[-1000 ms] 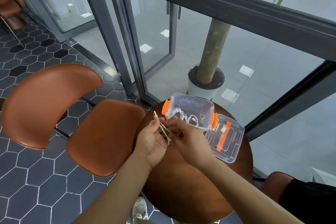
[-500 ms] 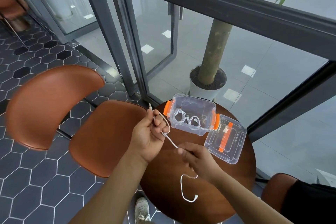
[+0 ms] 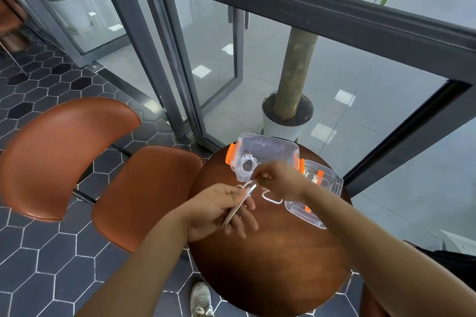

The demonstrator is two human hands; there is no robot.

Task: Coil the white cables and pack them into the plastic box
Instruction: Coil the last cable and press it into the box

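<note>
A white cable (image 3: 251, 186) was held between both hands just in front of the plastic box (image 3: 268, 148), above the round bench (image 3: 270, 265). Its doubled strands were laid along the fingers of the left hand (image 3: 219, 211), whose grip was half open, with the thumb pressed onto them. The right hand (image 3: 282, 181) was held nearer the box, its grip closed to a pinch on the cable by the plug, though the fingertips were blurred. A coiled cable (image 3: 247, 163) was seen inside the box, at its left end. The lid (image 3: 331, 183) was set against the box's right side.
</note>
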